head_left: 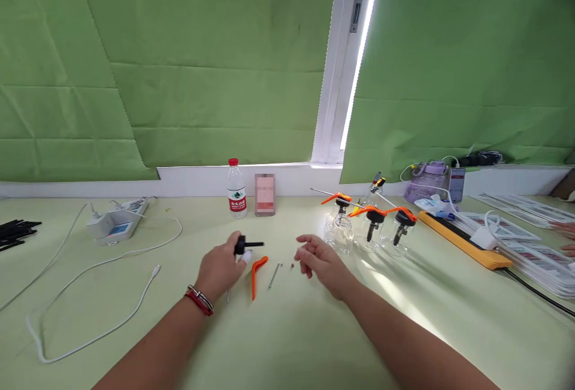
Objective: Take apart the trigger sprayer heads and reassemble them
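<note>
My left hand (220,271) grips a black cap with a thin stem (242,245); the stem points right. The thumb tip of that hand looks white, perhaps wrapped. Just right of it an orange lever (255,275) lies on the table. A thin metal rod (274,277) rests beside the lever, with a tiny ring (281,265) near its upper end. My right hand (321,263) hovers over the table with fingers loosely bent and apart, holding nothing visible. A small brown bead-like piece (292,266) lies just left of its fingers. Partly under my left hand, another thin rod (227,296) shows.
Several glass bottles (368,237) with black caps and orange levers stand at right. Behind are a water bottle (236,189) and a pink card (265,195). A power strip (119,222) and white cable are left. An orange-edged strip (462,240) and another person's hand (566,229) are right.
</note>
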Motion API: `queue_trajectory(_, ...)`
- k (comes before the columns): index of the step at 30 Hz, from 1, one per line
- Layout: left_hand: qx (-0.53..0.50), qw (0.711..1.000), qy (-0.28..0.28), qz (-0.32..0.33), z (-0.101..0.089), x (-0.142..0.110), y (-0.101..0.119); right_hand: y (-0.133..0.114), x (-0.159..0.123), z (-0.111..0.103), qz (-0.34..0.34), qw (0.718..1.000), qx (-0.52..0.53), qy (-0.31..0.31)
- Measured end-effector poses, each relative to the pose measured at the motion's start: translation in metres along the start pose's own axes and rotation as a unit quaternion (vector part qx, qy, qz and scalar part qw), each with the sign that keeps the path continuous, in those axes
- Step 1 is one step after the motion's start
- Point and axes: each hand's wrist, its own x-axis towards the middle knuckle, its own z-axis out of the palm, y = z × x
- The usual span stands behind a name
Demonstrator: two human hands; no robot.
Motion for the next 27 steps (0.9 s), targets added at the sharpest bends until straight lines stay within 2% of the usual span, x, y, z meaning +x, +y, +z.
queue_trajectory(2,0.046,0.995,-0.039,-0.080,0.000,0.012,-0.017,0.000,0.009,-0.018,-0.032,0.995,-0.037,0.090)
queue_trajectory(4,0.055,0.992,-0.049,-0.104,0.002,0.019,-0.030,0.002,0.017,-0.038,-0.065,0.976,-0.103,0.182)
queue_trajectory(7,0.061,0.990,-0.063,-0.109,0.007,0.022,-0.038,0.007,0.024,-0.062,-0.075,0.959,-0.161,0.219)
queue_trajectory(11,0.068,0.989,-0.077,-0.104,0.011,0.021,-0.038,0.014,0.021,-0.071,-0.052,0.951,-0.261,0.155)
queue_trajectory(17,0.080,0.990,-0.069,-0.098,0.013,0.021,-0.038,0.017,0.015,-0.057,-0.053,0.917,-0.394,0.038)
queue_trajectory(23,0.074,0.993,-0.065,-0.065,0.017,0.022,-0.040,0.019,0.012,-0.052,-0.062,0.892,-0.448,0.002)
queue_trajectory(27,0.061,0.995,-0.064,-0.037,0.020,0.023,-0.041,0.015,0.013,-0.051,-0.091,0.889,-0.449,0.018)
